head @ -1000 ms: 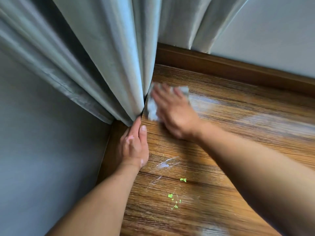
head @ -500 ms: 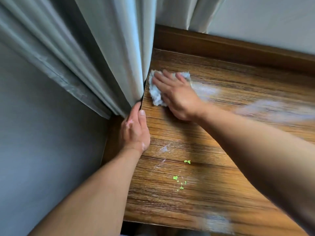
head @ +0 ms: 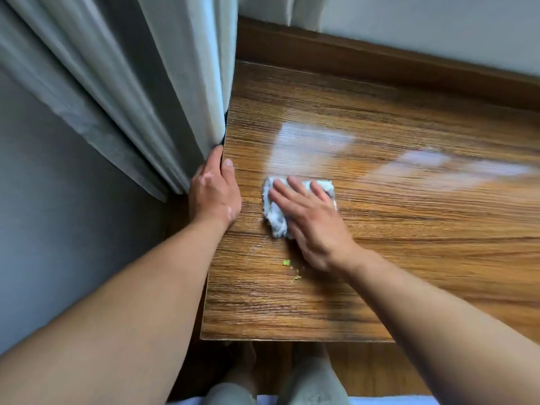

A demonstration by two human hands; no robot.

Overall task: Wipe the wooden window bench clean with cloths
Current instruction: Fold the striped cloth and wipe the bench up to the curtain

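Note:
The wooden window bench (head: 394,229) fills the middle and right of the head view. A crumpled white cloth (head: 273,211) lies on it near the left edge. My right hand (head: 312,223) presses flat on the cloth, fingers spread over it. My left hand (head: 214,194) grips the bench's left edge, thumb on top, fingers down the side against the curtain. A few small green crumbs (head: 287,262) lie on the wood just below the cloth and my right wrist. Pale wet streaks (head: 309,141) shine on the wood beyond the cloth.
A grey curtain (head: 140,83) hangs down at the left, touching the bench's left edge. A grey wall (head: 43,214) is at far left. A raised wooden ledge (head: 380,59) and white wall run along the back. My knees (head: 309,378) show below the bench's front edge.
My right hand has pulled the cloth back from beside the curtain toward me and slightly right, close to the green crumbs. The left hand stays on the bench edge. The view tilted down.

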